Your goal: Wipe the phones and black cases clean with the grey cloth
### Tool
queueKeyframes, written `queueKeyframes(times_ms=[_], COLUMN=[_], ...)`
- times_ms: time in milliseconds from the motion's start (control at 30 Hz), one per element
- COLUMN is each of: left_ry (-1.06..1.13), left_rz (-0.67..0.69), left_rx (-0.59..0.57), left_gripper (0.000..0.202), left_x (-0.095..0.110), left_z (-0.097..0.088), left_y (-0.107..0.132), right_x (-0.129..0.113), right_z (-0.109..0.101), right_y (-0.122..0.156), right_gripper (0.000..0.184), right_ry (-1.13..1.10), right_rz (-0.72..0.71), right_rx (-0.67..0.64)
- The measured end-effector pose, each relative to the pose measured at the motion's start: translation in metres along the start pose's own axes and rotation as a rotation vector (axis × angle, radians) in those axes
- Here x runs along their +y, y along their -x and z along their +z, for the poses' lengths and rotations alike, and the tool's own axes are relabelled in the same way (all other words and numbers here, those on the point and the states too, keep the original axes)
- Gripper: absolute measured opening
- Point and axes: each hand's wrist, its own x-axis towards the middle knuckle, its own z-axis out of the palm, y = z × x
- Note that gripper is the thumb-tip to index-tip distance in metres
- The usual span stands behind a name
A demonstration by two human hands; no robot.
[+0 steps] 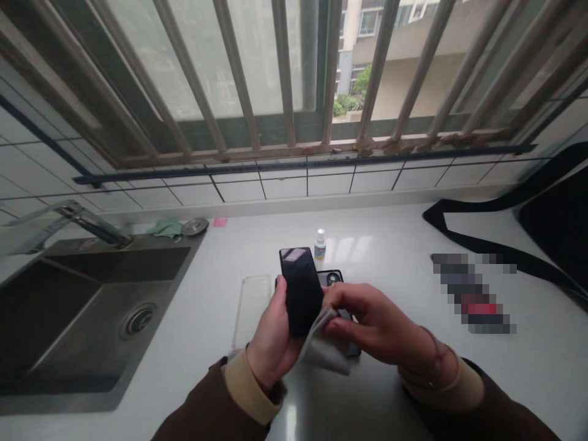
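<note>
My left hand (272, 337) is closed around a black phone (301, 288), holding it upright with its dark screen facing me. My right hand (376, 324) pinches a grey cloth (324, 349) against the phone's right side. Under my hands a second black phone (331, 278) lies on the white counter (390, 245), camera side up and partly hidden. A clear phone case (252, 303) lies flat just left of my left hand. A small white bottle (320, 243) stands behind the phones.
A steel sink (92, 318) with a tap (87, 223) fills the left side; a green rag (166, 228) and drain plug (195, 226) sit at its back corner. A black bag with a strap (542, 220) lies at right. A barred window stands behind the tiled wall.
</note>
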Motion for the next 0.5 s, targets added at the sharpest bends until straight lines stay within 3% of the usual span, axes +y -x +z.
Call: queueKeyframes(times_ms=[167, 300, 400, 500], left_ry=[0.056, 0.033, -0.034, -0.141], left_rz=[0.001, -0.032, 0.004, 0.059], left_rx=[-0.058, -0.065, -0.058, -0.059], left_gripper=[0.067, 0.066, 0.06, 0.057], left_x=[-0.006, -0.011, -0.015, -0.019], left_z=[0.005, 0.007, 0.005, 0.001], left_y=[0.004, 0.007, 0.006, 0.005], right_x=[0.006, 0.011, 0.015, 0.019], right_z=[0.006, 0.011, 0.017, 0.018], right_y=[-0.006, -0.007, -0.005, -0.005], right_gripper=[0.012, 0.019, 0.016, 0.011], right_ry=[0.513, 0.629, 0.69, 0.742], right_rz=[-0.161, -0.197, -0.197, -0.138], right_rx=[0.008, 0.07, 0.184, 0.382])
